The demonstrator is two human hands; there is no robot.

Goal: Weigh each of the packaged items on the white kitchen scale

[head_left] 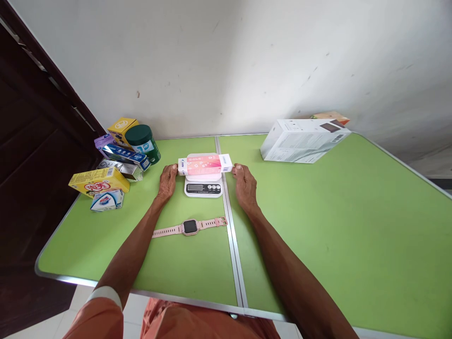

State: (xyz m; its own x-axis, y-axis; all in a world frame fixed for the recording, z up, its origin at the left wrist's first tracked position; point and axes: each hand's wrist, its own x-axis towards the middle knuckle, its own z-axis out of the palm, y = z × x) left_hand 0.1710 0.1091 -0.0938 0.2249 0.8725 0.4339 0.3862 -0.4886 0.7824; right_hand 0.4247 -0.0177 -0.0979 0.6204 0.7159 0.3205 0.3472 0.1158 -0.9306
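A slim pink-and-white carton (204, 165) lies crosswise over the pan of a white digital kitchen scale (204, 194). My left hand (167, 182) is closed at the carton's left end, and my right hand (246, 186) is closed at its right end. Whether the carton rests fully on the pan or is partly held up I cannot tell. The scale's small display (195, 188) looks dark, with no readable figure. Nearer to me, a smartwatch (190, 227) with a pale pink strap lies stretched out flat, its screen dark.
At the left stand a yellow box (100, 181), a small white-and-blue box (108, 200), a silver box (132, 172), a dark blue box (129, 155) and a green jar (143, 142). A large white box (303, 141) stands back right. A metal seam (231, 226) divides the green table (335, 235).
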